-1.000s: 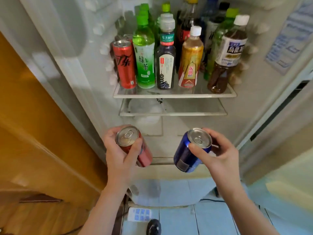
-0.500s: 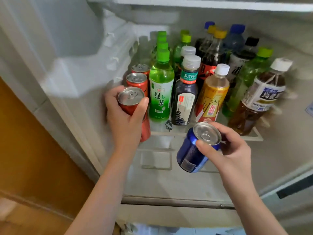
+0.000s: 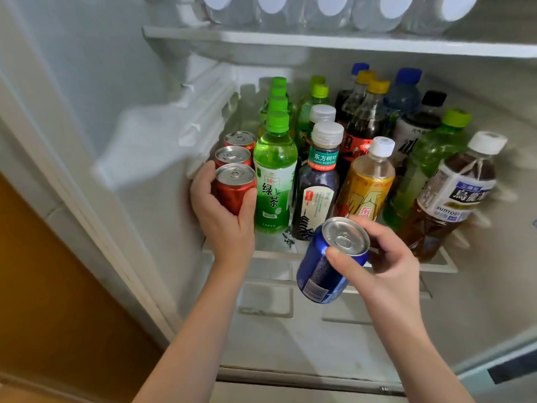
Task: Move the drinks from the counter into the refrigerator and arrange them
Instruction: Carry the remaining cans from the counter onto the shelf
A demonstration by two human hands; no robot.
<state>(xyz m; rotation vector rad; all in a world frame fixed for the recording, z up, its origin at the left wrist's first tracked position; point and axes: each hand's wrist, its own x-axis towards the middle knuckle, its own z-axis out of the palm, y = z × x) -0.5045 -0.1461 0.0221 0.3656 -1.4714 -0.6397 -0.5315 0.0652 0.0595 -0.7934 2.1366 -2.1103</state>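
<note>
— Blue can point(image 3: 328, 266) is nearest me, tilted, out in front of the shelf. My right hand point(image 3: 386, 263) curls round its upper end, thumb across the rim.

— Why hold it out there?

— It's waiting its turn, I'd say. My left hand point(image 3: 223, 216) is wrapped round a red can point(image 3: 234, 189), thumb on one side and fingers on the other, at the front left corner of the glass shelf point(image 3: 273, 254). I can't tell whether its base is down on the glass.

— Why that corner?

— Two more red cans point(image 3: 232, 155) stand in a file right behind it along the left wall, so like goes with like. Just beside it a green tea bottle point(image 3: 274, 181) heads its own file of green caps.

— And to the right?

— A dark tea bottle point(image 3: 318, 193), a yellow bottle point(image 3: 366, 184) and a brown oolong tea bottle point(image 3: 453, 196) line the front, with taller bottles packed behind. Short cans at the side block nothing. On the upper shelf point(image 3: 319, 43) sit clear bottles point(image 3: 328, 10), probably water.
</note>
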